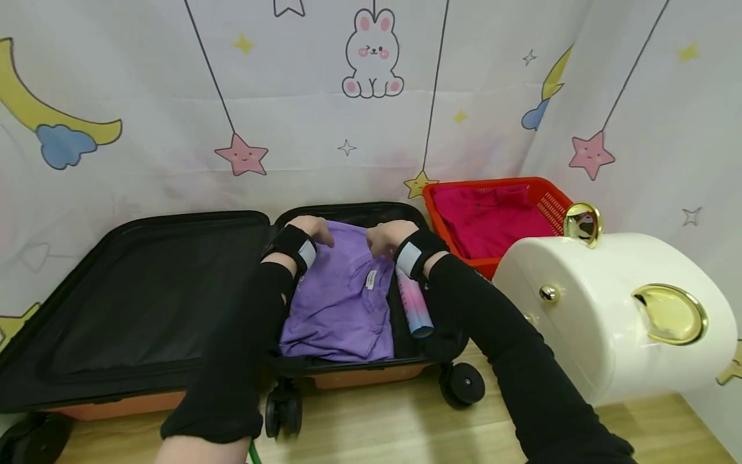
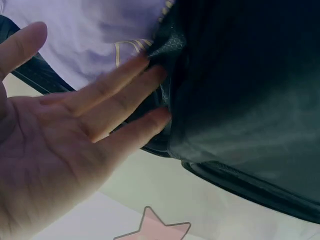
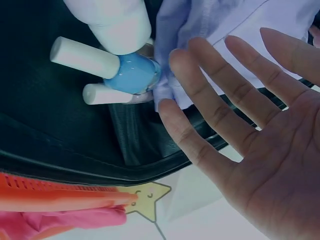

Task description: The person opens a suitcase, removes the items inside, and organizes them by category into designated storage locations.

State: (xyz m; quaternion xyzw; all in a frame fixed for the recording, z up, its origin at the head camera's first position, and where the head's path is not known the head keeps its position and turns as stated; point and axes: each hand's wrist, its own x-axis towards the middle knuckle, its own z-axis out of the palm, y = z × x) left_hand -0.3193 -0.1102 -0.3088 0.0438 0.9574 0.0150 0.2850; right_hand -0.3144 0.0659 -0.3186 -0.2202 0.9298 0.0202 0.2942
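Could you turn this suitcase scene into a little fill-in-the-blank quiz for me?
1. The folded garment lying in the open suitcase is ____ in colour.
2. The basket behind the suitcase, which holds a pink cloth, is ____.
3. Both the left hand and the right hand rest on the garment with their fingers ____, not curled.
4. On the wall hanging, the animal drawn at top centre is a ____.

Missing words: purple; red; straight; rabbit

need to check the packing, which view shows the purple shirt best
The head view: the purple shirt lies whole in the suitcase, with both hands at its far edge. The left wrist view shows one pale corner; the right wrist view shows only a bunched edge beside the right hand.
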